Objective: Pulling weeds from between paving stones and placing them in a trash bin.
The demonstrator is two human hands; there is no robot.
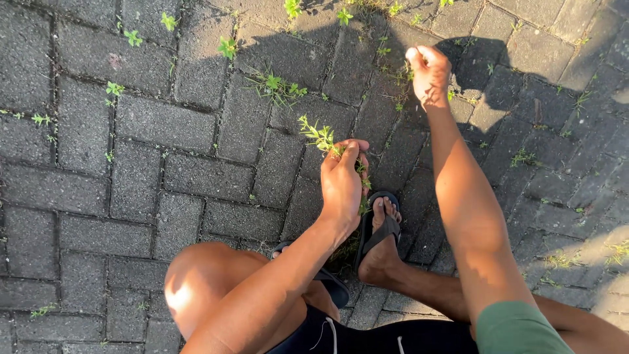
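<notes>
The left hand is pinched tight on a bunch of pulled weeds, mid-frame. The right hand, upper right, grips small weeds in the paving stones. A sandaled foot sits below.

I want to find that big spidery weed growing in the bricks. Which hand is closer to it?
Left. The left hand, holding pulled weeds, sits just below and right of the big weed. The right hand is farther off to its right, closed at another joint.
</notes>
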